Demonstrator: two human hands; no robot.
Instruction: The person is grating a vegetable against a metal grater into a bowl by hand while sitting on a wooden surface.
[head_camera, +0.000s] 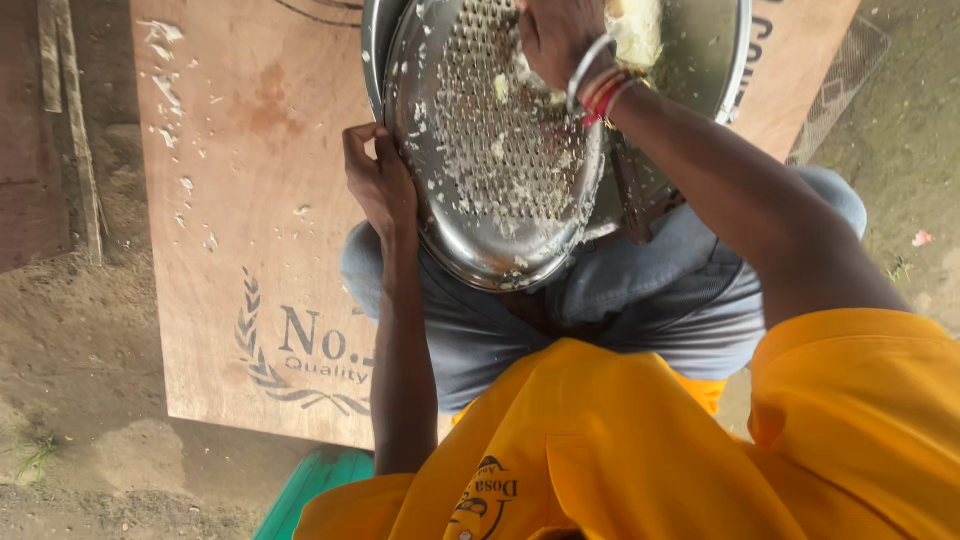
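A wide brown plywood board (250, 200) lies on the dirt. Over it a round perforated steel grater (500, 160) leans into a steel basin (715, 60), its lower rim above the lap. The left hand (378, 180) grips its edge; should that grip slip, the grater could slide. The right hand (555, 35), closed on a pale chunk (635, 30), risks scraped knuckles.

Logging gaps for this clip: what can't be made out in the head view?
- Right hand: fingers cut off by the top edge, so whatever they press on the metal grater is unclear.
- Left hand: fingers curl behind the grater's rim, hidden.
- Steel bowl: mostly hidden behind grater and arm; the pale contents are too cropped to identify.
- Wooden board: far end out of frame.
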